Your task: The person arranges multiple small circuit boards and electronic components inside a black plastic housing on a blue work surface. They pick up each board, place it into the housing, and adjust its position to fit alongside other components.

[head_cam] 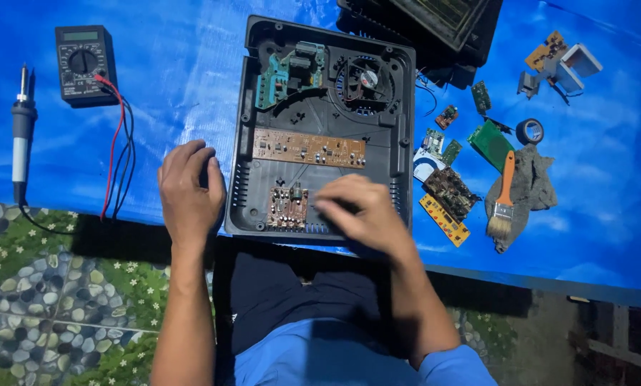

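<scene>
Left hand [189,191] grips the open black casing's [320,129] edge, right hand [360,213] — fingers curled, holding nothing visible — beside the small circuit board [289,207] — a slip could bend components.

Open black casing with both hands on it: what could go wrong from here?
1. The right hand lies over the small circuit board in the open casing; pressing might bend its parts.
2. The left hand grips the casing's edge near the multimeter leads; a shift could snag them.
3. Loose boards lie close by and could get knocked.
</scene>
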